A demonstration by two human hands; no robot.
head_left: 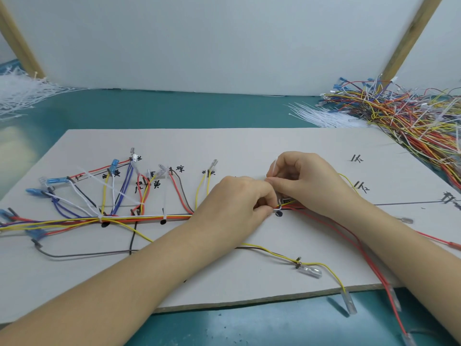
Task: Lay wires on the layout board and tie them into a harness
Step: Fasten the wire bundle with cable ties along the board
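Note:
A grey layout board [249, 146] with black hand-written marks lies on the teal table. A bundle of coloured wires [139, 218] runs along its drawn line, with branches fanning up to pegs and terminals. Two white cable ties [165, 216] sit on the bundle at the left. My left hand [239, 198] pinches the bundle near a black dot [279, 214]. My right hand [306, 181] holds a white cable tie [274, 168] whose loop wraps the wires between both hands; its tail sticks up by my fingers.
A heap of finished coloured harnesses [409, 116] lies at the back right, with loose white cable ties [324, 117] beside it. More white ties [22, 93] are piled at the back left. White panels wall the back. Red and yellow wires with clear terminals [349, 304] hang over the board's front edge.

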